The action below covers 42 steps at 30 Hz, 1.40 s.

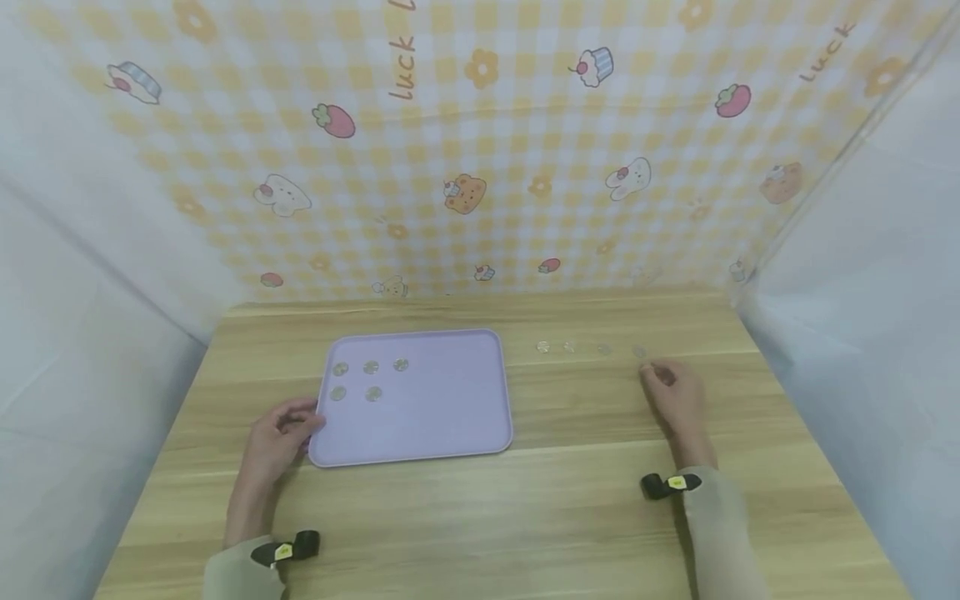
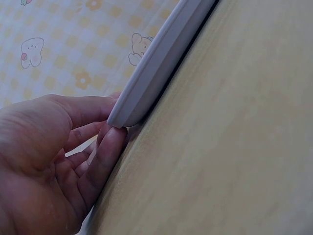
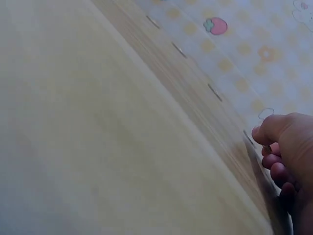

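A lilac tray [image 1: 442, 408] lies on the wooden table with several silver coins [image 1: 371, 367] in two rows in its upper left part. My left hand [image 1: 279, 437] grips the tray's left edge; in the left wrist view the rim [image 2: 146, 73] sits between thumb and fingers [image 2: 105, 152]. To the right of the tray, several more coins [image 1: 569, 347] lie in a spaced row on the table. My right hand [image 1: 675, 396] is at the right end of that row, just nearer than the last coin [image 1: 639, 352]. Between its thumb and curled fingers a small coin edge [image 3: 267, 148] shows, mostly hidden.
Behind the table [image 1: 480, 533] hangs a yellow checked cloth [image 1: 510, 150] with cartoon prints. White curtains [image 1: 82, 292] stand on both sides. A black wrist camera [image 1: 303, 544] is strapped at each sleeve.
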Motion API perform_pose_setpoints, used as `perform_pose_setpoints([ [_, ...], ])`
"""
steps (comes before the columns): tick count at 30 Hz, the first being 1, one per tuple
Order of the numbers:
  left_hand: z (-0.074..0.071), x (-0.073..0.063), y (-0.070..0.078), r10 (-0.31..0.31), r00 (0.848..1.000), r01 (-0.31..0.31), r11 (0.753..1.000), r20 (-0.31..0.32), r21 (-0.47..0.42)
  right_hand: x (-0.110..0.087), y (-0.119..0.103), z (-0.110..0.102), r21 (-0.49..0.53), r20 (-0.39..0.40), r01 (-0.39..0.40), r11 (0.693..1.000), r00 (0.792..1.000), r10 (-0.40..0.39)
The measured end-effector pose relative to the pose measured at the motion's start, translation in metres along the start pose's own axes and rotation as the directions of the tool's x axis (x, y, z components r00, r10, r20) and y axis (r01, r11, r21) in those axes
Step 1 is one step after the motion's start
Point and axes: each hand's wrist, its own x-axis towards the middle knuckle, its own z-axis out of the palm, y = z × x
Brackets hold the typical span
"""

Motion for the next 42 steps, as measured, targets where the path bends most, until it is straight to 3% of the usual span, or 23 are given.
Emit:
perform_pose_setpoints([
  [12,-0.002,-0.004,0.002,0.008,1.000,-0.008,1.000,0.001,0.004,0.022,0.008,-0.030,-0.077,0.033,0.045,0.996,0.999,-0.042],
  [23,-0.002,-0.005,-0.001,-0.009,1.000,0.009,1.000,0.005,-0.008,0.031,0.001,-0.036,-0.046,0.078,-0.015,0.999,0.997,0.018],
  [32,-0.012,-0.008,-0.001,0.025,1.000,-0.025,0.999,-0.004,0.030,0.037,-0.003,-0.029,-0.106,0.146,0.143,0.984,0.981,-0.127],
  [36,-0.008,-0.004,-0.003,0.039,0.999,-0.039,0.999,-0.003,0.027,0.038,0.004,-0.031,-0.095,0.129,0.109,0.989,0.987,-0.096],
  [42,-0.001,0.001,-0.003,0.042,0.999,-0.042,0.999,0.007,0.002,0.031,0.009,-0.037,0.007,0.108,-0.006,1.000,0.994,0.005],
])
